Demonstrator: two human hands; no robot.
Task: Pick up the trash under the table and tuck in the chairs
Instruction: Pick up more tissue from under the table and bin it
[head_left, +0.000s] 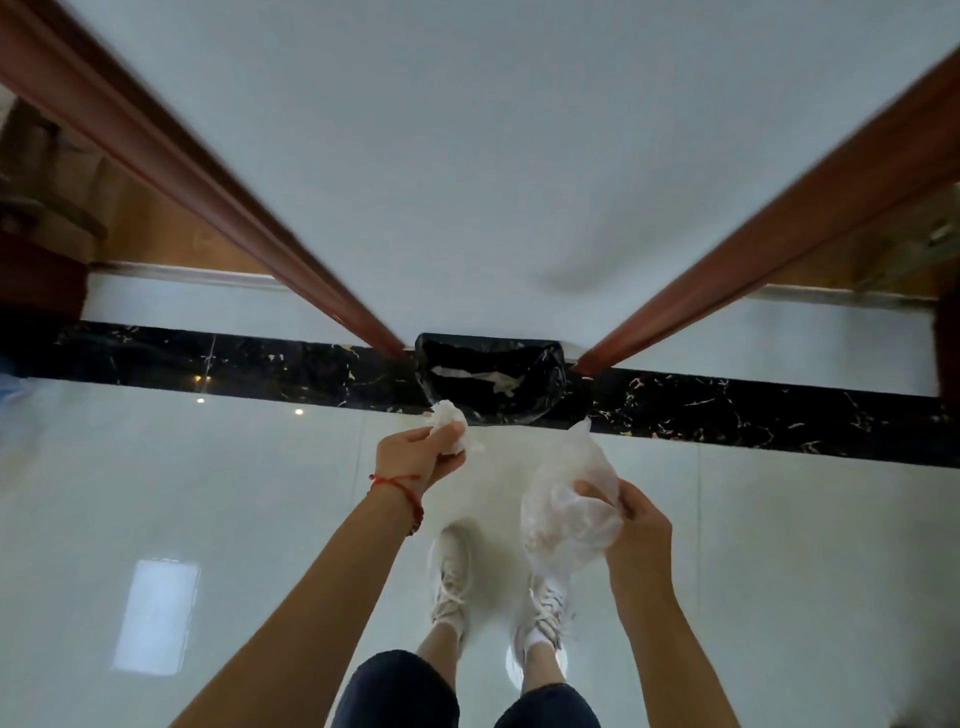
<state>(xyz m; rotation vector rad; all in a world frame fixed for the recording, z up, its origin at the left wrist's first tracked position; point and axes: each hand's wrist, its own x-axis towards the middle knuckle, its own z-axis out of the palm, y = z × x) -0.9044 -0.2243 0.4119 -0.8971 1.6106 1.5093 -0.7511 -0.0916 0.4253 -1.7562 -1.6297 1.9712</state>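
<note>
Left arm: reaching forward and slightly inward from the lower left, bare to the wrist, wearing a red string bracelet (402, 488).
Left hand (415, 457): curling its fingers and thumb around a crumpled white tissue (451, 425), thumb lying on top.
Right arm: extending forward from the lower right, forearm bare, bending slightly inward at the wrist.
Right hand (636, 530): pinching a clear plastic bag (569, 499) between thumb and fingers, back of the hand facing right.
Legs: standing below both hands, in dark cropped trousers (400, 691) and white sneakers (452, 577).
</note>
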